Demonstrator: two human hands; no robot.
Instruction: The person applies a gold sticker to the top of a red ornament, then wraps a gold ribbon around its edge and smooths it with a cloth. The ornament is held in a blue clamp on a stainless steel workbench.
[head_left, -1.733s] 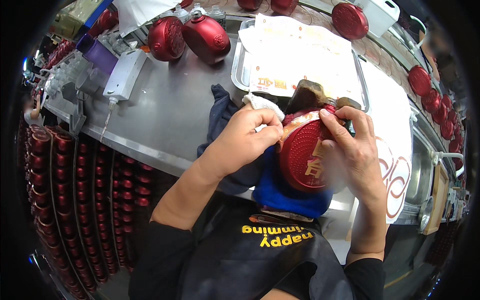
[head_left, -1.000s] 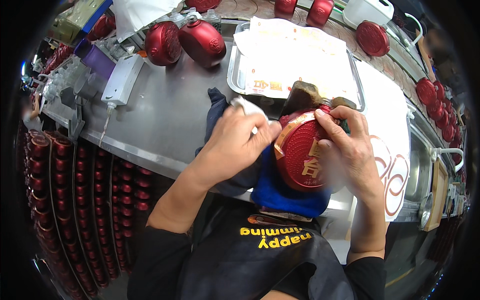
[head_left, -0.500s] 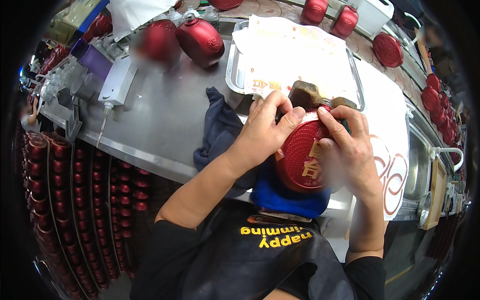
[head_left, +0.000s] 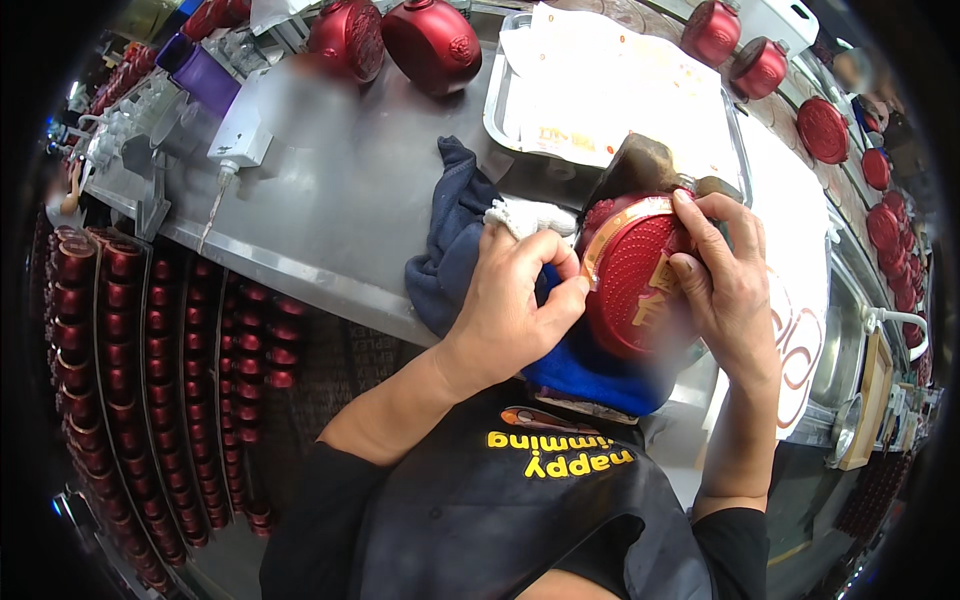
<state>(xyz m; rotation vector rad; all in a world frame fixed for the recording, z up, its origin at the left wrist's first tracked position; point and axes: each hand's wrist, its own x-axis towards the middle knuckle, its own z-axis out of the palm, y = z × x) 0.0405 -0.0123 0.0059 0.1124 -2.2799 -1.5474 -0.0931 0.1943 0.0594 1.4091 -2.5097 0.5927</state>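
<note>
A round, flat red bottle [head_left: 625,290] with a studded face and gold characters leans tilted on a bright blue cloth [head_left: 590,385] in front of me. Along its upper left rim runs a curved, pale gold-and-orange strip [head_left: 622,226]. The thumb and forefinger of my left hand [head_left: 515,305] pinch the strip's lower left end. A bunched white cloth [head_left: 540,216] sits against that hand's other fingers. My right hand [head_left: 735,275] grips the bottle's right side, its forefinger on the strip's upper end and its thumb on the face. Blur hides part of the bottle's lower right.
Behind the bottle are a dark brown block [head_left: 640,165] and a metal tray [head_left: 500,125] bearing printed white sheets [head_left: 610,75]. A navy cloth [head_left: 452,225] lies to the left. Red bottles [head_left: 432,45] stand at the back; a white box with a cable [head_left: 245,130] sits at left.
My left hand has moved down and left along the bottle's rim, the strip's end in its fingers. More of the strip shows, and the white cloth has come into view. My view has shifted.
</note>
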